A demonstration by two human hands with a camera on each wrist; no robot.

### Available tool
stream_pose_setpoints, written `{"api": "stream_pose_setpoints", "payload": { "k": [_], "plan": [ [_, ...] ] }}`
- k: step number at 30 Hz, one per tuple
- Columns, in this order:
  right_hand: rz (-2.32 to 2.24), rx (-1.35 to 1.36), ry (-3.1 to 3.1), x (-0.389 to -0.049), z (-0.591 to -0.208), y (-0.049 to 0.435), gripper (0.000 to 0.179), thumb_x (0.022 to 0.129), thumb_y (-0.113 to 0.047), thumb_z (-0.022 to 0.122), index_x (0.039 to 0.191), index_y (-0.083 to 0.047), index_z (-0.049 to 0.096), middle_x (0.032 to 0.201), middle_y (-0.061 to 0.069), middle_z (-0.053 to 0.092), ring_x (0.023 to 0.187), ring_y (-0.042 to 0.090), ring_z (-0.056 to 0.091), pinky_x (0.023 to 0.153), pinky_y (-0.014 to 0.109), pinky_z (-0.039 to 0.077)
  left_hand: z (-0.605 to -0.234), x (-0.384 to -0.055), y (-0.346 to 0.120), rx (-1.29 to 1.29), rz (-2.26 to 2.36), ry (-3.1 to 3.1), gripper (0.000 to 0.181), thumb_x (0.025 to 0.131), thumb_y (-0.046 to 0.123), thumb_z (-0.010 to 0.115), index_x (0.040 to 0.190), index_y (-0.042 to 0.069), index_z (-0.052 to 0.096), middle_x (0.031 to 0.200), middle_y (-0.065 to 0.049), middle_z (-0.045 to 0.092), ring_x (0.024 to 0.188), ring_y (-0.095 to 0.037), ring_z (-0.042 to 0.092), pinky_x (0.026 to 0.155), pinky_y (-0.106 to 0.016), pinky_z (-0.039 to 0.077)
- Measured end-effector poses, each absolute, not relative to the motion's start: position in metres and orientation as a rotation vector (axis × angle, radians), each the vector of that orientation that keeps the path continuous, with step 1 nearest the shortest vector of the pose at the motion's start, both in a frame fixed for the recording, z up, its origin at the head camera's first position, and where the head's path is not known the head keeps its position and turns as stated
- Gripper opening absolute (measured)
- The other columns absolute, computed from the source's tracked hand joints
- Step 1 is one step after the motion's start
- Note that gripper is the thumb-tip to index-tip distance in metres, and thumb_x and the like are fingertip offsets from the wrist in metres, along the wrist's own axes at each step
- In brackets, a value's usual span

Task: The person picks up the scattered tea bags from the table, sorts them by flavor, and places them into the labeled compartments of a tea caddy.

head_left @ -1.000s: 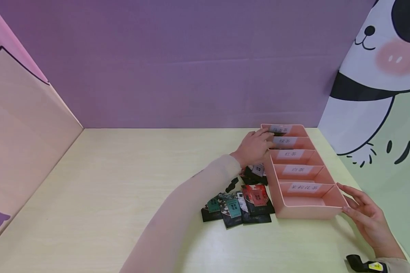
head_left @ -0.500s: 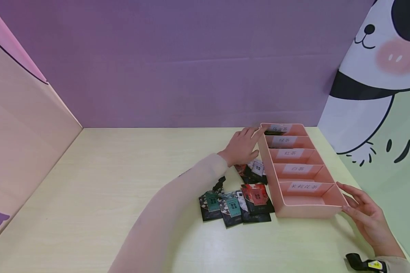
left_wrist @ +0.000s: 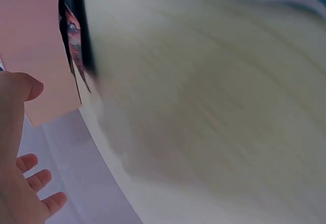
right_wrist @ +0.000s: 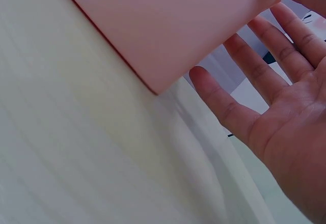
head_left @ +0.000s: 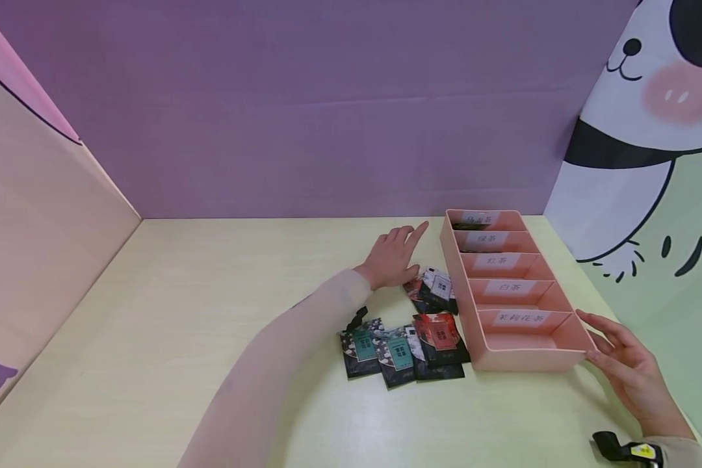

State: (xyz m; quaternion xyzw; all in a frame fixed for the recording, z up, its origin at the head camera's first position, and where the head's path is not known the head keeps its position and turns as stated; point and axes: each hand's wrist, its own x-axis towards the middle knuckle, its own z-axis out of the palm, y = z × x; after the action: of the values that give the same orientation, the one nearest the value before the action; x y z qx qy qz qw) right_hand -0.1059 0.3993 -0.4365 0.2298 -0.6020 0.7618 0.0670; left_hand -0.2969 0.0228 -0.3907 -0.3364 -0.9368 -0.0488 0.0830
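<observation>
A pink compartment box [head_left: 538,361] with Chinese tea labels stands on the table. Black sachets, apparently tea bags, show in its two far compartments; the three nearer ones look bare. My left hand [head_left: 389,260] is held left of the box with spread fingers and nothing in it. Just below it lies a pile of tea sachets [head_left: 440,286] with white and red labels. My right hand [head_left: 628,370] rests at the box's near right corner, thumb and fingertips touching it. In the right wrist view, the right hand's fingers [right_wrist: 244,63] lie fairly straight along the side.
More sachets lie near the box's left side: one red-labelled [head_left: 442,338] and others green-labelled [head_left: 399,355]. A purple wall [head_left: 298,130] closes off the back. To the right is a wall with a panda print [head_left: 649,136]. A black wrist device [head_left: 628,450] is at the right sleeve.
My left hand has come away from the box's far compartments, moving left and slightly down. This uncovers the white-labelled sachet pile. The right hand and the box have stayed put.
</observation>
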Motion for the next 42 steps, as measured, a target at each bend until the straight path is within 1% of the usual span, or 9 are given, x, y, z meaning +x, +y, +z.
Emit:
{"api": "stream_pose_setpoints", "payload": {
  "k": [6,13,17,21,26,31,35,39,42],
  "plan": [
    [2.298,0.745,-1.789,-0.108,-0.437,0.399,0.055,0.094,0.025,0.032,0.146,0.008,0.040,0.145,0.007,0.052,0.127,0.015,0.055,0.094,0.024,0.049,-0.398,-0.298,0.017,-0.930,-0.086,-2.883,0.083,0.098,0.047,0.058,0.160,0.012,0.014,0.145,-0.014,0.042,0.136,-0.031,0.038,0.105,-0.045,0.038],
    [2.298,0.718,-1.805,-0.107,-0.436,0.399,0.054,0.095,0.024,0.033,0.146,0.006,0.041,0.145,0.005,0.052,0.126,0.014,0.056,0.093,0.023,0.049,-0.403,-0.292,0.012,-0.931,0.105,-3.080,0.078,0.097,0.064,0.046,0.155,0.016,0.029,0.147,-0.010,0.041,0.140,-0.028,0.032,0.110,-0.046,0.029],
    [2.303,0.735,-1.792,-0.107,-0.436,0.399,0.054,0.095,0.025,0.032,0.146,0.007,0.040,0.145,0.006,0.052,0.127,0.015,0.055,0.093,0.024,0.049,-0.403,-0.288,0.010,-0.970,0.112,-3.112,0.069,0.095,0.066,0.047,0.143,0.016,0.045,0.138,-0.008,0.044,0.132,-0.027,0.037,0.104,-0.042,0.032],
    [2.301,0.698,-1.811,-0.106,-0.435,0.400,0.054,0.095,0.024,0.033,0.145,0.005,0.042,0.145,0.005,0.053,0.126,0.013,0.056,0.093,0.023,0.049,-0.401,-0.286,0.011,-1.004,0.022,-3.113,0.056,0.093,0.066,0.052,0.120,0.017,0.056,0.120,-0.004,0.048,0.113,-0.023,0.041,0.089,-0.035,0.034],
    [2.305,0.669,-1.827,-0.106,-0.436,0.400,0.054,0.096,0.023,0.034,0.146,0.003,0.043,0.144,0.003,0.053,0.125,0.012,0.056,0.092,0.022,0.049,-0.399,-0.286,0.013,-0.990,-0.164,-3.162,0.044,0.091,0.060,0.062,0.101,0.017,0.061,0.109,-0.001,0.048,0.097,-0.019,0.038,0.076,-0.031,0.028],
    [2.307,0.692,-1.813,-0.107,-0.437,0.400,0.054,0.095,0.023,0.034,0.146,0.005,0.042,0.144,0.005,0.053,0.125,0.013,0.056,0.093,0.023,0.049,-0.398,-0.289,0.014,-0.957,-0.371,-3.225,0.038,0.088,0.053,0.071,0.093,0.017,0.061,0.104,-0.001,0.048,0.095,-0.020,0.037,0.076,-0.031,0.028],
    [2.313,0.738,-1.785,-0.108,-0.438,0.400,0.054,0.095,0.024,0.033,0.146,0.007,0.041,0.145,0.007,0.052,0.126,0.015,0.056,0.094,0.023,0.049,-0.398,-0.294,0.015,-0.946,-0.558,-3.238,0.032,0.089,0.042,0.074,0.083,0.014,0.058,0.090,0.001,0.046,0.088,-0.019,0.036,0.074,-0.031,0.027],
    [2.314,0.759,-1.773,-0.108,-0.438,0.400,0.053,0.095,0.024,0.033,0.145,0.008,0.040,0.145,0.008,0.052,0.126,0.015,0.056,0.094,0.024,0.049,-0.397,-0.299,0.013,-0.953,-0.891,-3.212,0.018,0.095,0.022,0.068,0.091,0.005,0.064,0.086,-0.001,0.054,0.080,-0.016,0.042,0.072,-0.027,0.033],
    [2.307,0.736,-1.789,-0.108,-0.437,0.400,0.053,0.095,0.024,0.034,0.145,0.007,0.041,0.145,0.007,0.052,0.126,0.015,0.056,0.093,0.023,0.049,-0.398,-0.301,0.012,-0.888,-1.115,-3.168,0.015,0.096,0.011,0.065,0.104,-0.002,0.067,0.096,-0.007,0.065,0.075,-0.012,0.048,0.070,-0.022,0.041]
  ]
}}
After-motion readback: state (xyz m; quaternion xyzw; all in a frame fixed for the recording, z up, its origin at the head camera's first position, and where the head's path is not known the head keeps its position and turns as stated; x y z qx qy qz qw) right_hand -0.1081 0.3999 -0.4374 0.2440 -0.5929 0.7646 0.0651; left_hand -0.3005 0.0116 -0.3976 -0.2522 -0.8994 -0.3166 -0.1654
